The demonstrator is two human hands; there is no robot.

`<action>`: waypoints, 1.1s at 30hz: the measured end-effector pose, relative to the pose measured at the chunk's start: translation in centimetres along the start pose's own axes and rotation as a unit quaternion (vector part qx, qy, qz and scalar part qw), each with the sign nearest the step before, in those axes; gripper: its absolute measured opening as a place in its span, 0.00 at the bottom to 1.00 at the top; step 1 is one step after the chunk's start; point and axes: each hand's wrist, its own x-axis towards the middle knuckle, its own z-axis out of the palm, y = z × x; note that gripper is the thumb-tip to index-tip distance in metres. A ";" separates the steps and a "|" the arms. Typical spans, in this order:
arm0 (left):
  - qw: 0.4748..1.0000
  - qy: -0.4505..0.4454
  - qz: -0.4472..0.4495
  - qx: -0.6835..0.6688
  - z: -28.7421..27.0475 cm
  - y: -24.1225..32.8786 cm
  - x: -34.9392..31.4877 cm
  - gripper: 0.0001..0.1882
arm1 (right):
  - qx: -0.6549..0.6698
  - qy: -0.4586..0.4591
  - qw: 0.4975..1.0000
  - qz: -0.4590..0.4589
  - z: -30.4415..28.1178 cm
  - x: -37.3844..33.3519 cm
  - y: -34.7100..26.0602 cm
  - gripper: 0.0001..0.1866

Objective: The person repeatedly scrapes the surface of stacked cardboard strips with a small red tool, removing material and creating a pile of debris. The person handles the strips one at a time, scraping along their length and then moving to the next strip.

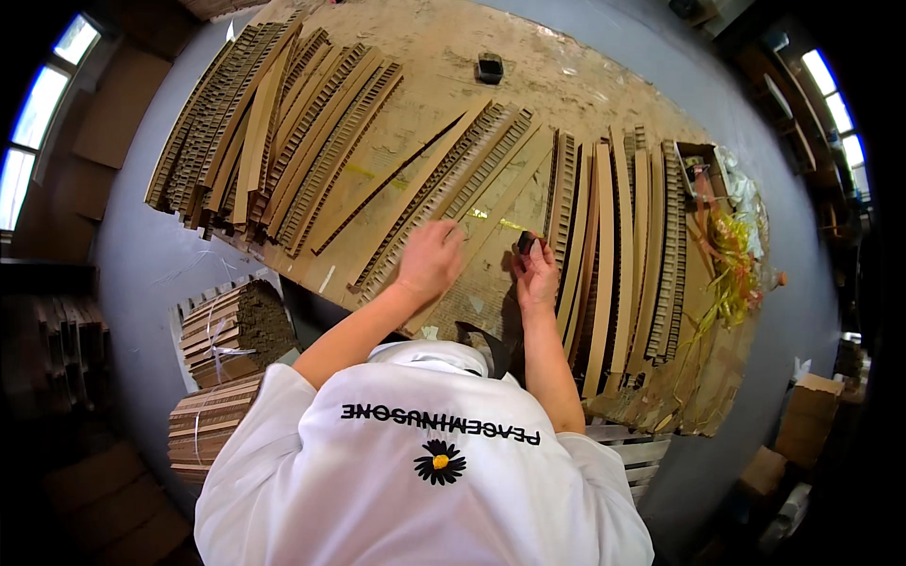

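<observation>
My right hand (537, 281) grips a small dark block (528, 242) with a bit of red at its edge, held up between thumb and fingers; its exact kind does not show. My left hand (432, 258) is curled over the near part of a honeycomb cardboard strip (469, 141). The fingertips are bent together and slightly blurred, so what they hold, if anything, is hidden. Beside it lie another honeycomb strip (494, 160) and, farther left, a thin dark strip (390, 184) set at a slant.
Many cardboard strips (326, 141) crowd the worktable's left, with another row (604, 255) at right. A small black container (489, 68) stands at the back. Yellow ties (734, 247) and an open box (703, 168) sit at the right edge. Bundled strips (226, 330) stand below left.
</observation>
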 end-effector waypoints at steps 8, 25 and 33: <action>0.983 -0.169 0.048 0.051 -0.6 -0.3 1.3 0.30 | 0.046 -0.040 0.998 0.028 -0.6 1.1 0.4 0.16; 0.979 0.098 -0.180 -0.012 -5.6 -10.5 6.0 0.27 | -0.016 -0.022 1.000 -0.014 -0.7 0.6 0.7 0.17; 0.981 -0.010 -0.193 -0.024 -2.9 -19.8 -0.5 0.30 | -0.018 -0.020 0.999 -0.018 -0.2 0.9 1.1 0.14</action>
